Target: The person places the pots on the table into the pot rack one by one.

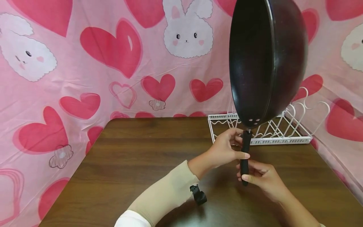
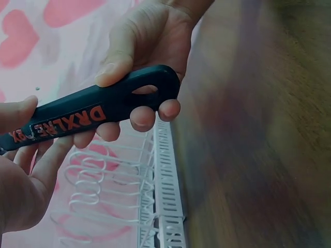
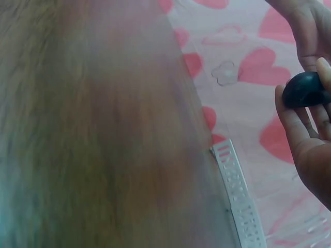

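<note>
A dark wok stands upright in the air over the table, its black inside facing left and its dark brown outside facing right. Its black handle points straight down. My left hand holds the upper part of the handle, just under the bowl. Lower down, my right hand grips the handle's end between thumb and fingers. Red lettering runs along the handle in the left wrist view, and a hanging hole shows near its tip. The right wrist view catches the rounded handle tip between the fingers.
Behind the wok, a white wire dish rack with curved prongs sits at the table's back right, partly hidden by the bowl. The brown wooden table ends at a pink cloth printed with hearts and rabbits.
</note>
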`<control>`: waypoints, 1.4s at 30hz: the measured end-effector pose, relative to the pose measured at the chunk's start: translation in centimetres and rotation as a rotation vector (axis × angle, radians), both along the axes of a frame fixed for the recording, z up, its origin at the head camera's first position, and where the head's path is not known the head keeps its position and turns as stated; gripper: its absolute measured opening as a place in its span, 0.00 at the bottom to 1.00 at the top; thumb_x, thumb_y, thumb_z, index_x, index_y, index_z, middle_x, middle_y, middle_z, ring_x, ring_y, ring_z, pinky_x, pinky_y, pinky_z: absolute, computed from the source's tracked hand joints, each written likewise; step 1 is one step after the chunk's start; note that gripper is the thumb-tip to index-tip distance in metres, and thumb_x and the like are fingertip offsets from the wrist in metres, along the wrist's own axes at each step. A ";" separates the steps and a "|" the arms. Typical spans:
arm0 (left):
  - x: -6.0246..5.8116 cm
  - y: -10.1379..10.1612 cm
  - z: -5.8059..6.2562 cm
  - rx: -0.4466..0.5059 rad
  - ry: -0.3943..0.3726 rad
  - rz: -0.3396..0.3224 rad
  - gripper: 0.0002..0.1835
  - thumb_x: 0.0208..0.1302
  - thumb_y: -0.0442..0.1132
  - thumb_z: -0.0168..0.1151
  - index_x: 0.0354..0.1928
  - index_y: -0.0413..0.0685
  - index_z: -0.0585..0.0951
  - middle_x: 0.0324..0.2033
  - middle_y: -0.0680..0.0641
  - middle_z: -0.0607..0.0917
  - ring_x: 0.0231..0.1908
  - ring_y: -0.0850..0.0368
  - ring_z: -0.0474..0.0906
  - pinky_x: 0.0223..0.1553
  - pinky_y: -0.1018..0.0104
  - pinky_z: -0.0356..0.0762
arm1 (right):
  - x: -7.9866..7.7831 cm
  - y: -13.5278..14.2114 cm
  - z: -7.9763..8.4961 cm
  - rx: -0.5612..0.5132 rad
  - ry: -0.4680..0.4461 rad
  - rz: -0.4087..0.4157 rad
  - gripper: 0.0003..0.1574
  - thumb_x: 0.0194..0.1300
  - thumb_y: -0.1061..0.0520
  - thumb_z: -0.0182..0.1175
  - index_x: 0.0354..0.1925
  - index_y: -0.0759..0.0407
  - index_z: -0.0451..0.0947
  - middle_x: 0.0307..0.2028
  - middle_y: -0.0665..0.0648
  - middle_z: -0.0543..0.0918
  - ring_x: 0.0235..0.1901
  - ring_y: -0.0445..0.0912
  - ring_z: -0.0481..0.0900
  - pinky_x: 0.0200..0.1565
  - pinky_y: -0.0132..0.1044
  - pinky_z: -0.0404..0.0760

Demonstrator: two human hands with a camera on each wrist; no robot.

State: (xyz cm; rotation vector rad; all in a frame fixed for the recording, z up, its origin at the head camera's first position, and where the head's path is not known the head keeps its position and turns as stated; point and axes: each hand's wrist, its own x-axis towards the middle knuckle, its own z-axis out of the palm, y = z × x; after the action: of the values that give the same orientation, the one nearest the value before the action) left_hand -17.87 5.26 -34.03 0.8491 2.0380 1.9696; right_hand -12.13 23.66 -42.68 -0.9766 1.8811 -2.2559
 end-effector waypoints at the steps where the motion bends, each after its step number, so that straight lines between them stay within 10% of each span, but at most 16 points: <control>1: -0.1 0.4 0.1 -0.021 0.013 0.002 0.30 0.46 0.21 0.74 0.53 0.40 0.76 0.32 0.51 0.84 0.33 0.67 0.81 0.38 0.70 0.81 | 0.1 0.3 0.0 0.002 -0.001 -0.014 0.25 0.59 0.83 0.53 0.56 0.78 0.73 0.47 0.58 0.84 0.41 0.49 0.85 0.41 0.41 0.84; 15: -1.9 3.0 -0.8 -0.025 -0.030 -0.089 0.30 0.44 0.19 0.73 0.52 0.36 0.76 0.33 0.52 0.81 0.31 0.67 0.80 0.37 0.72 0.80 | 0.4 2.1 -0.9 -0.017 -0.112 -0.093 0.30 0.61 0.82 0.52 0.56 0.61 0.79 0.47 0.57 0.85 0.41 0.47 0.86 0.41 0.44 0.84; 42: -3.1 2.3 -7.0 0.059 -0.492 -0.156 0.26 0.48 0.11 0.63 0.45 0.39 0.70 0.31 0.46 0.78 0.29 0.56 0.80 0.31 0.56 0.84 | 1.8 1.7 -3.3 -0.004 -0.396 0.055 0.24 0.68 0.74 0.51 0.56 0.58 0.80 0.46 0.58 0.85 0.41 0.46 0.85 0.42 0.48 0.83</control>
State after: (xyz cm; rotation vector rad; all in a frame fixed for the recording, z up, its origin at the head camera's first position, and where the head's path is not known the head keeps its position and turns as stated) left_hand -21.02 7.53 -41.01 0.4530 1.5930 1.9213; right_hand -10.36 25.32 -46.01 -0.5213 1.6582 -2.2178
